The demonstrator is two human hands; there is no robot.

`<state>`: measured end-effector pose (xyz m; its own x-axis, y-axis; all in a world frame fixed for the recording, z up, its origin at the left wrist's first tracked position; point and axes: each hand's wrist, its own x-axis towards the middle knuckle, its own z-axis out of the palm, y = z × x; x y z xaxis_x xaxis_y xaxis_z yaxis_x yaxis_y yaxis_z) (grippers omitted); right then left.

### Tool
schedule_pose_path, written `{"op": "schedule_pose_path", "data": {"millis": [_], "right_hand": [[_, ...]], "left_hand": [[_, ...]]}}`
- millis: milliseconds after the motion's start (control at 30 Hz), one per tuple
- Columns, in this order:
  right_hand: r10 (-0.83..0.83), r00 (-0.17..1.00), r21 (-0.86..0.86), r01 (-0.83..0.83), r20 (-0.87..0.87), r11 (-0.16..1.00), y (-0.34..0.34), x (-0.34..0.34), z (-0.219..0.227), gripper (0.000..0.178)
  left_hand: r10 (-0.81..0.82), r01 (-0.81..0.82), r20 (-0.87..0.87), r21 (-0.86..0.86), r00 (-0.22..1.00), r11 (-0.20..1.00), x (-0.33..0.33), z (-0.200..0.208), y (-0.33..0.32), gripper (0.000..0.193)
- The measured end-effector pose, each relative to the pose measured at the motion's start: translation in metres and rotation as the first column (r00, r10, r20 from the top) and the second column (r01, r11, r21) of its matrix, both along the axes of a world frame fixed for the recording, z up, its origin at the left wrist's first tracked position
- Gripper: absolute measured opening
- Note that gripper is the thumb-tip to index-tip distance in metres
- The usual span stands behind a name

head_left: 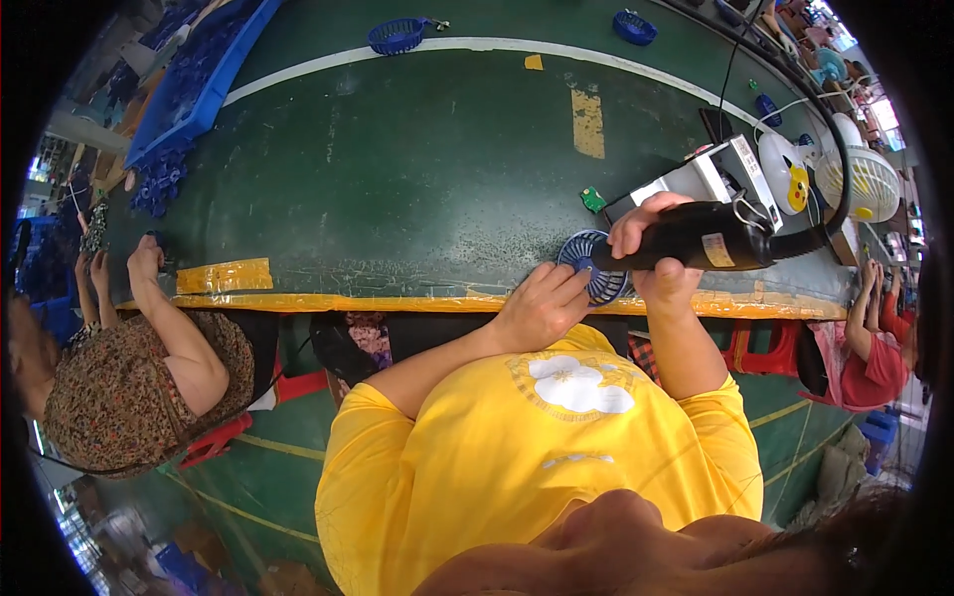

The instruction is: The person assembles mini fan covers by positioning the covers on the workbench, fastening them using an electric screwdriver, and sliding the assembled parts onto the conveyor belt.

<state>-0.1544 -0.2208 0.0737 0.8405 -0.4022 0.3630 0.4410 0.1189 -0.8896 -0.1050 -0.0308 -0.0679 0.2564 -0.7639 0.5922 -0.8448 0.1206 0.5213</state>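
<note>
At the near edge of the green table my right hand (658, 243) is wrapped round a black electric screwdriver (708, 236), held nearly level with its tip end to the left. My left hand (545, 306) grips the left side of a round blue slatted fan cover (608, 288), fingers closed on it. The screwdriver's front end is right at the cover's middle; whether it touches a screw there is hidden by my fingers. Just beyond the cover lies a small green circuit board (592, 200).
A white and black box-like device (740, 169) stands beyond the screwdriver, beside a white fan (860, 184) and a thick black hose (847, 129). Two blue baskets (397, 37) (634, 28) lie far off. A blue tray (204, 84) stands left. A co-worker (149, 382) sits left.
</note>
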Motion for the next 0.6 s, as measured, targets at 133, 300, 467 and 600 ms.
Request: {"op": "schedule_pose_path", "data": {"millis": [133,300,467,600], "right_hand": [[0.091,0.996,0.079,-0.090,-0.018,0.993,0.006,0.011,-0.007,0.087],[0.181,0.980,0.067,-0.176,-0.085,0.982,0.008,0.020,-0.018,0.069],[0.191,0.979,0.050,-0.188,-0.066,0.981,0.010,0.014,-0.017,0.069],[-0.045,0.999,0.052,0.046,-0.025,0.998,-0.006,-0.007,-0.003,0.087]], "left_hand": [[0.003,-0.003,-0.014,-0.007,1.000,1.000,0.005,-0.003,0.002,0.023],[-0.005,0.004,-0.030,-0.021,1.000,1.000,0.003,-0.005,0.003,0.022],[-0.012,0.012,-0.004,-0.022,1.000,1.000,0.008,0.004,0.004,0.022],[-0.038,0.037,0.075,0.023,0.996,0.999,0.019,0.015,0.019,0.021]]}}
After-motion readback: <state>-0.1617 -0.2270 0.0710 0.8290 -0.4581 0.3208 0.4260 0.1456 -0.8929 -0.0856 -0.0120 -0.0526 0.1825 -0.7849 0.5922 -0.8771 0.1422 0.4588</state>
